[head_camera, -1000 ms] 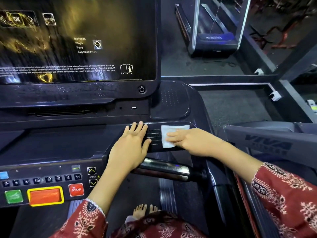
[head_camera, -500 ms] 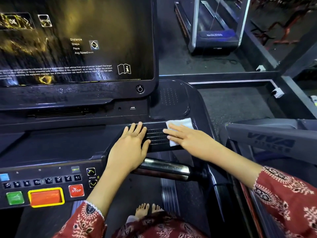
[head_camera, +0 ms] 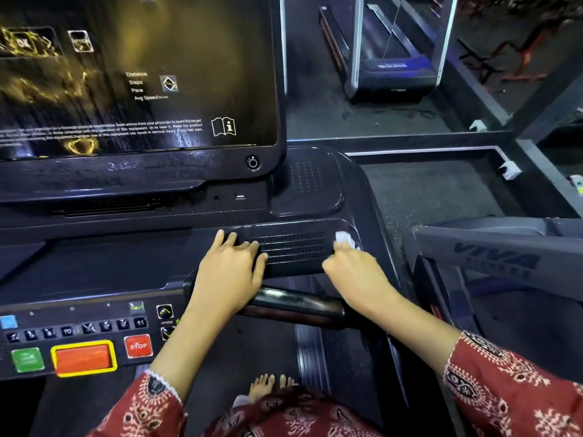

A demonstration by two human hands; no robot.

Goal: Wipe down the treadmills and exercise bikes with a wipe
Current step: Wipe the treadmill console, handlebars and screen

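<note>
The wipe [head_camera: 345, 239] is gripped, bunched, under the curled fingers of the right hand [head_camera: 356, 272] at the right end of the vent panel [head_camera: 290, 247] of the treadmill [head_camera: 309, 190], the panel's long axis running leftward to the left hand [head_camera: 230, 269], laid flat with fingers straight.

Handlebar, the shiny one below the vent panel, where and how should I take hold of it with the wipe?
Probably take the handlebar on its bare shiny stretch, right of the left hand that covers its other end. Come from above on your near side and wrap the fingers round: it is a round bar lying level, and the vent panel crowds its far side.
</note>
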